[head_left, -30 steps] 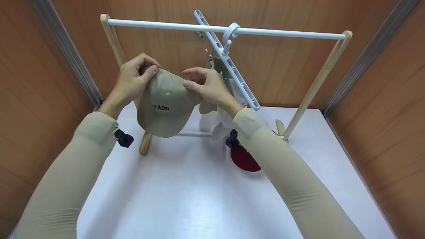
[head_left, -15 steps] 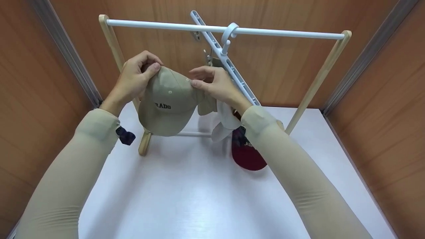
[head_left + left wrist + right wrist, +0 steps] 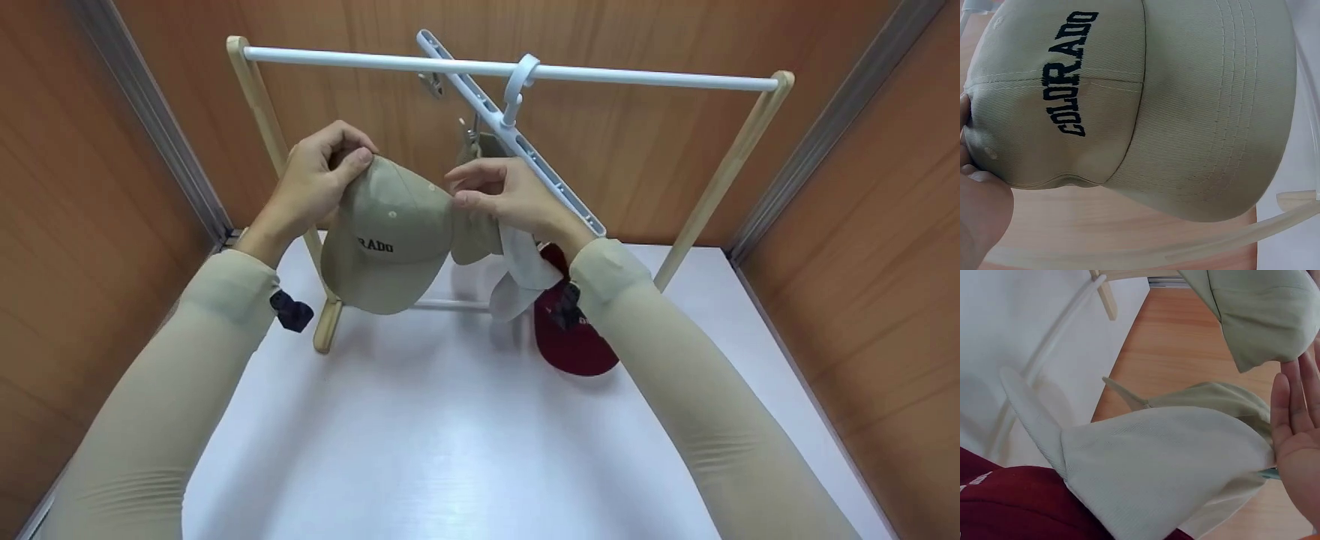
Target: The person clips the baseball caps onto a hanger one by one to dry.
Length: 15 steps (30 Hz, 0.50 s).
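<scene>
A khaki baseball cap (image 3: 409, 229) hangs brim down from my left hand (image 3: 319, 176), which pinches the top of its crown between thumb and fingers. In the left wrist view, the cap (image 3: 1185, 112) shows dark "COLORADO" lettering. My right hand (image 3: 517, 195) is at the cap's right edge, its fingers held out toward the crown. From the right wrist, those fingers (image 3: 1294, 394) look straight, with their tips at the lower edge of the cap (image 3: 1269, 326). Just behind and below the right hand hang a second khaki cap (image 3: 476, 240) and a white cap (image 3: 525, 259).
A light blue hanger (image 3: 480, 97) with metal clips hooks over the white rod (image 3: 360, 60) of a wooden-legged rack, slanting back to front. A dark red cap (image 3: 577, 352) hangs low, partly behind my right forearm. Wood-grain walls (image 3: 675, 150) enclose the white table (image 3: 450, 450).
My right hand has slid rightward from the crown's front to its edge. The left hand and cap shift slightly right. The hanger has swivelled a little, and more of the red cap shows.
</scene>
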Each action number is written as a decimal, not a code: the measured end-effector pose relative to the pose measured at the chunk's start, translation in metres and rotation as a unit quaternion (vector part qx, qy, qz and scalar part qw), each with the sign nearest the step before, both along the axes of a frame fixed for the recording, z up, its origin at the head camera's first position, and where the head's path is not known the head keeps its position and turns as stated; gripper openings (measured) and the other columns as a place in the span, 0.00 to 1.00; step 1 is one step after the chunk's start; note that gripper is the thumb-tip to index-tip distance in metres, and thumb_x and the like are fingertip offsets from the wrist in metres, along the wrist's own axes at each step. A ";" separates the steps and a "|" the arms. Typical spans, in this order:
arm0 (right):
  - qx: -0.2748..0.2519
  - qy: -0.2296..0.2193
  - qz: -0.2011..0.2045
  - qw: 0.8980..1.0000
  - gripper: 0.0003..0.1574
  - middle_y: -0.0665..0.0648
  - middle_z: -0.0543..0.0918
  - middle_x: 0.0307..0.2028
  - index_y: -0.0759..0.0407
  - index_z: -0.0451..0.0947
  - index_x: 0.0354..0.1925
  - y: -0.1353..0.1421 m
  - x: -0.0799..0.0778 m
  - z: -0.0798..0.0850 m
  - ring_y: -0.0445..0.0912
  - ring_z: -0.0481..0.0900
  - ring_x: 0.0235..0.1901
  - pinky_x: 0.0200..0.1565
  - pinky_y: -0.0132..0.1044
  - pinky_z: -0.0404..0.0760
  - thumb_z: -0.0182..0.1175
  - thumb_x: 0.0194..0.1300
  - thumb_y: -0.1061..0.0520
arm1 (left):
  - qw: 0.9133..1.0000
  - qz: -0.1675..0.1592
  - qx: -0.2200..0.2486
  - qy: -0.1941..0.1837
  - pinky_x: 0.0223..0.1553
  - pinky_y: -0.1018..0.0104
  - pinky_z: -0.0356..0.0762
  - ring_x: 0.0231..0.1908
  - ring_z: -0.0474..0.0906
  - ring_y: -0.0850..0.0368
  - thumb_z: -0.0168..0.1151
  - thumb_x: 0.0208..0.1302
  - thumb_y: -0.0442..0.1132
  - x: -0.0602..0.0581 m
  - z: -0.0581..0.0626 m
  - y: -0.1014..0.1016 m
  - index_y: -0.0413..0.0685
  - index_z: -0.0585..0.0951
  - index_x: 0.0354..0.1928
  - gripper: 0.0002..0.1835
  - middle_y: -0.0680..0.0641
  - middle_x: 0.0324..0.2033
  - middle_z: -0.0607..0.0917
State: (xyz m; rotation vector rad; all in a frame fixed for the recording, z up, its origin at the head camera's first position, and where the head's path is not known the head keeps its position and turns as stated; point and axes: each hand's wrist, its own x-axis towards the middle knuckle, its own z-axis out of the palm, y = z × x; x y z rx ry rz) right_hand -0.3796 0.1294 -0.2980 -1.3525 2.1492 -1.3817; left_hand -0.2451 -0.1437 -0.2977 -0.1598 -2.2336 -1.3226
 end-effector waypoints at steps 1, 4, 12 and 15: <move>0.000 0.000 0.001 1.000 0.22 0.58 0.88 0.53 0.53 0.85 0.62 0.001 -0.001 0.000 0.50 0.85 0.51 0.55 0.41 0.83 0.71 0.72 0.53 | 1.000 -0.001 -0.001 0.000 0.42 0.67 0.71 0.43 0.73 0.56 0.59 0.81 0.40 0.000 0.000 0.001 0.44 0.84 0.51 0.09 0.51 0.43 0.81; -0.005 -0.002 0.005 1.000 0.22 0.57 0.88 0.53 0.52 0.86 0.61 0.002 -0.002 -0.001 0.48 0.85 0.50 0.56 0.41 0.83 0.72 0.72 0.51 | 1.000 -0.004 -0.004 -0.001 0.42 0.67 0.71 0.43 0.73 0.56 0.59 0.81 0.41 0.002 -0.001 0.001 0.45 0.84 0.51 0.09 0.51 0.43 0.81; -0.021 0.002 0.029 0.999 0.24 0.51 0.88 0.53 0.55 0.85 0.62 -0.009 0.006 -0.003 0.47 0.85 0.51 0.57 0.40 0.84 0.71 0.72 0.48 | 1.000 0.002 0.002 0.004 0.42 0.67 0.71 0.42 0.73 0.56 0.59 0.81 0.40 0.007 -0.002 -0.004 0.44 0.84 0.51 0.09 0.51 0.42 0.81; -0.029 0.003 0.030 0.999 0.23 0.49 0.89 0.53 0.54 0.86 0.61 -0.014 0.009 -0.002 0.47 0.85 0.50 0.57 0.40 0.84 0.71 0.72 0.49 | 1.000 0.001 0.003 0.006 0.42 0.67 0.71 0.43 0.73 0.56 0.59 0.81 0.40 0.009 -0.002 -0.005 0.43 0.84 0.52 0.09 0.51 0.43 0.81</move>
